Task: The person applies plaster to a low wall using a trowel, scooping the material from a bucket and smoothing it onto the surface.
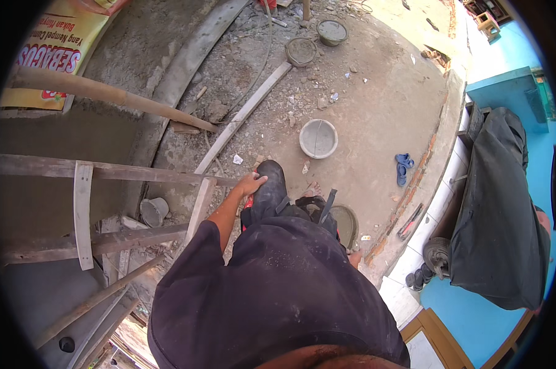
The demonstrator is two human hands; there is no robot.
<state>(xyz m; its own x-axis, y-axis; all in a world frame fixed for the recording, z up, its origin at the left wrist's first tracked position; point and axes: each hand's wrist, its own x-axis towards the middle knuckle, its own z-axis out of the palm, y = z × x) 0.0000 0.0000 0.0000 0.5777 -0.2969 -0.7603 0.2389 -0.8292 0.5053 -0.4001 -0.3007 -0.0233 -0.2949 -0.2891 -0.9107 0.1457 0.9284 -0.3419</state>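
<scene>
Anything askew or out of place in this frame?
The blue sandals lie askew, pointing different ways rather than side by side. At left, a pail appears tipped over near the timbers.

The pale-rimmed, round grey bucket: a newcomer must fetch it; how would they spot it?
On the bare grey floor, look ahead and right of the person's bare left hand. The bucket stands there, its pale rim setting it apart from two darker round tubs farther off.

Left hand (251,183) was laid against the left knee (272,178), forearm (227,215) bared, right hand (354,258) was mostly hidden by the torso (278,283)
</scene>
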